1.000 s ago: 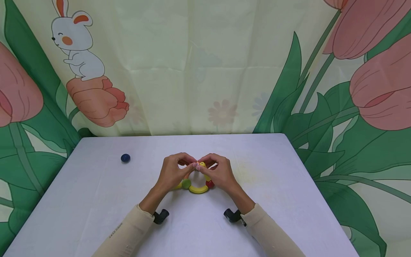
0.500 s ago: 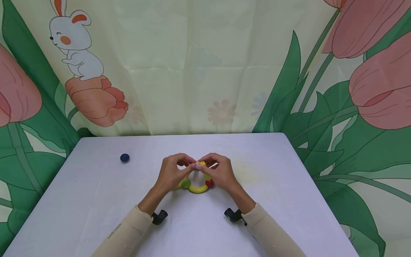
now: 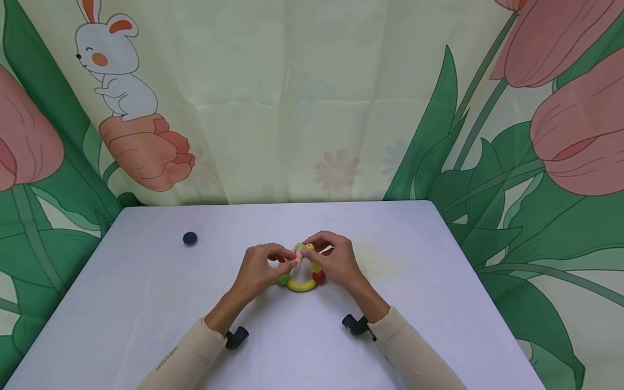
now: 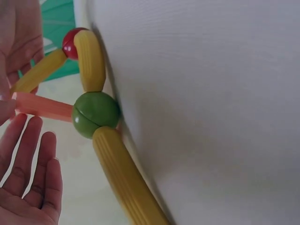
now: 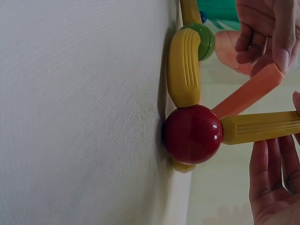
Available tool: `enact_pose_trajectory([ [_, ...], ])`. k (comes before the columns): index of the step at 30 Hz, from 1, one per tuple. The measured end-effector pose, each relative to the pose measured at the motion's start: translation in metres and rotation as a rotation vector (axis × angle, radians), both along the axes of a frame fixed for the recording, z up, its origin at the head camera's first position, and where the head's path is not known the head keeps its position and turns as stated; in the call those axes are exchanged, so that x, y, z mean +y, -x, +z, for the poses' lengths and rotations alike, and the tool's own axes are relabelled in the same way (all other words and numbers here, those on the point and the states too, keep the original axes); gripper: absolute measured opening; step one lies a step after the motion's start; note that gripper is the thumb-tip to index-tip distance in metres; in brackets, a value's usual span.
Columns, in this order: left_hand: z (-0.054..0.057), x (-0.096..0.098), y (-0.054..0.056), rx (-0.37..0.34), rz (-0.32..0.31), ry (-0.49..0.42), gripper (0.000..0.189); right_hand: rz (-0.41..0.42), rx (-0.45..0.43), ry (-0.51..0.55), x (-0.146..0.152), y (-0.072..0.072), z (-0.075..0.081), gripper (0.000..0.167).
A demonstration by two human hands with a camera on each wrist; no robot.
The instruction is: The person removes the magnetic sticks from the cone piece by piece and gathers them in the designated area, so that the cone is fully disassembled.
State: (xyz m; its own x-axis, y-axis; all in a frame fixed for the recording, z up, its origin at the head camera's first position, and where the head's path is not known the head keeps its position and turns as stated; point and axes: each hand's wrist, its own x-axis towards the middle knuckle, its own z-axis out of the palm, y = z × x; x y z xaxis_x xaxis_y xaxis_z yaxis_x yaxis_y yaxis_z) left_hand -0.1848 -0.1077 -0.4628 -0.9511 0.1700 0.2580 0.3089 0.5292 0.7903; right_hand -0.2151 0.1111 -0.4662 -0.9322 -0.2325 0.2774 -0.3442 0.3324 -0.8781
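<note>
Chunky rods and balls form a joined toy frame in front of me. A curved yellow rod [image 3: 301,286] lies on the table between a green ball [image 4: 96,115] and a red ball [image 5: 192,134]. My left hand [image 3: 260,266] pinches the upper end of an orange rod [image 4: 47,107] that rises from the green ball. Above the red ball, my right hand [image 3: 337,261] pinches the upper end of an upright yellow rod [image 5: 262,127]. Another green ball [image 3: 299,247] shows by the right fingertips. Fingers partly hide these upper joints.
A dark blue ball [image 3: 190,238] sits apart on the white table [image 3: 161,303], toward the back left. A further yellow rod [image 4: 129,176] sticks out from the lower green ball. Behind the table hangs a printed curtain [image 3: 253,108].
My left hand has drawn slightly back toward me, opening a gap to the right fingertips. The upper green ball and a pinkish piece have come into sight. The right hand has barely moved.
</note>
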Motion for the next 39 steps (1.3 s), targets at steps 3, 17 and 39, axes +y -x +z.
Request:
enact_pose_trajectory([
  [3, -0.004, 0.0, -0.002, -0.008, -0.014, 0.02, 0.015, 0.003, 0.0, 0.002, 0.0, 0.0, 0.001, 0.02],
  [17, -0.011, 0.005, -0.007, 0.013, -0.079, 0.186, 0.014, 0.01, 0.004, -0.002, 0.001, 0.0, 0.0, 0.025],
  [39, -0.02, 0.006, 0.001, -0.007, -0.164, 0.25, 0.023, 0.004, -0.01, -0.038, 0.006, -0.002, 0.004, 0.021],
])
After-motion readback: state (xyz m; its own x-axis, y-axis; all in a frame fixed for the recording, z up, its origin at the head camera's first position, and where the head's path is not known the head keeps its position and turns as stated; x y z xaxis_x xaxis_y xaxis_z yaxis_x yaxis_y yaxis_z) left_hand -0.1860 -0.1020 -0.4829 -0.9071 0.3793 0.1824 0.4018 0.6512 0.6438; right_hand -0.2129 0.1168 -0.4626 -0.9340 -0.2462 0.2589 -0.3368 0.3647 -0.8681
